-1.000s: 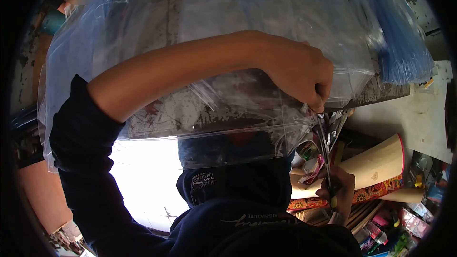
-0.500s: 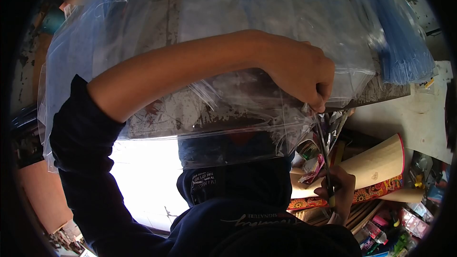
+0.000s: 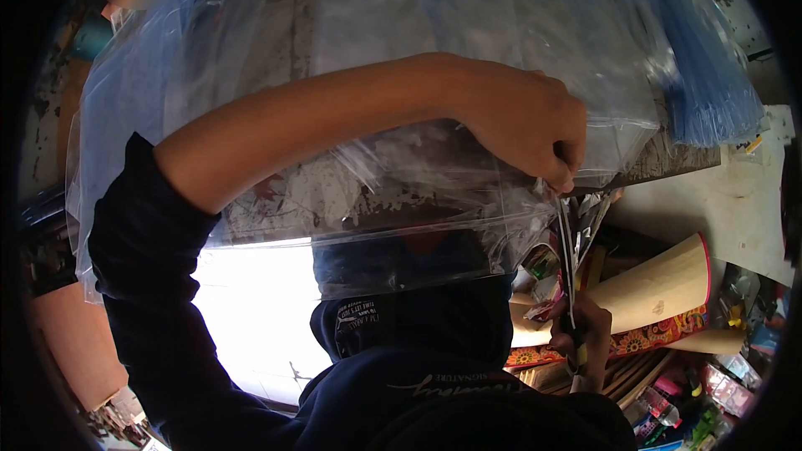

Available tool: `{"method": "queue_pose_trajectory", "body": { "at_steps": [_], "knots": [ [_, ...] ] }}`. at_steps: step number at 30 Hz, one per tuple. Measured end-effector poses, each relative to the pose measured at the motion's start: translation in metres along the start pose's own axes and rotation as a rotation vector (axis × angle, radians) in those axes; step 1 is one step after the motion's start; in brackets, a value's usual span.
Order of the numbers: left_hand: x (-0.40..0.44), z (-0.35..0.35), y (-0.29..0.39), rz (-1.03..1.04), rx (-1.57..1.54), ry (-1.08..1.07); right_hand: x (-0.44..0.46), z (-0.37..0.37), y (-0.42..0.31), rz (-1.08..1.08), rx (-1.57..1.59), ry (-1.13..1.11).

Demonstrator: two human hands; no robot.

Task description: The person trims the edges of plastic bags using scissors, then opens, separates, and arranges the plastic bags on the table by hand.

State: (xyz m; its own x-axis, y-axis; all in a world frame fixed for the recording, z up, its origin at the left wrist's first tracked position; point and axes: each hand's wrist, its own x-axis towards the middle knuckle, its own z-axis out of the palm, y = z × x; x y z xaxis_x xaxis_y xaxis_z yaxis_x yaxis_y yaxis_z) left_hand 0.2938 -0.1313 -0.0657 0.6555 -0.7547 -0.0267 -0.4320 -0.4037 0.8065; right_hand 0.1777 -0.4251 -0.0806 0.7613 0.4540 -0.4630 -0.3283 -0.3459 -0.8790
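Left hand pinches the plastic, far fingers out of sight; right hand grips scissors, handles mostly covered, tips hard to make out

Hands: two in action here, one left hand and one right hand.
Scissors: just the one pair, folks, and that's in the right hand.
Clear plastic: several sheets, layer over layer, too see-through for a sure count!
Blue bundle: one, over at the upper right, its strands too many to number.
Desk: one, beneath all that plastic.
Tan rolls: I make it two, a big roll and a smaller roll.
Floral strip: one showing.
Wooden slats: several, overlapping, no exact tally.
Clutter: many small pieces, lower right, beyond counting.
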Motion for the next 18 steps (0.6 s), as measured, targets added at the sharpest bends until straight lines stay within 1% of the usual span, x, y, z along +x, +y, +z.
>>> {"method": "queue_pose_trajectory", "body": {
  "at_steps": [2, 8, 13, 18],
  "knots": [
    [0.0001, -0.0003, 0.0001, 0.010, -0.002, -0.013, -0.0007, 0.0015, -0.0015, 0.023, 0.022, 0.009],
    [-0.0008, -0.0024, 0.0010, 0.031, -0.006, -0.030, -0.0027, -0.0006, -0.0046, 0.064, -0.055, 0.018],
    [-0.0004, -0.0033, 0.0001, 0.044, 0.009, -0.036, -0.0045, -0.0011, -0.0059, 0.008, -0.156, -0.002],
    [-0.0021, -0.0030, -0.0008, 0.084, -0.020, 0.000, -0.0065, 0.0032, -0.0059, -0.002, -0.082, 0.017]
  ]
}}
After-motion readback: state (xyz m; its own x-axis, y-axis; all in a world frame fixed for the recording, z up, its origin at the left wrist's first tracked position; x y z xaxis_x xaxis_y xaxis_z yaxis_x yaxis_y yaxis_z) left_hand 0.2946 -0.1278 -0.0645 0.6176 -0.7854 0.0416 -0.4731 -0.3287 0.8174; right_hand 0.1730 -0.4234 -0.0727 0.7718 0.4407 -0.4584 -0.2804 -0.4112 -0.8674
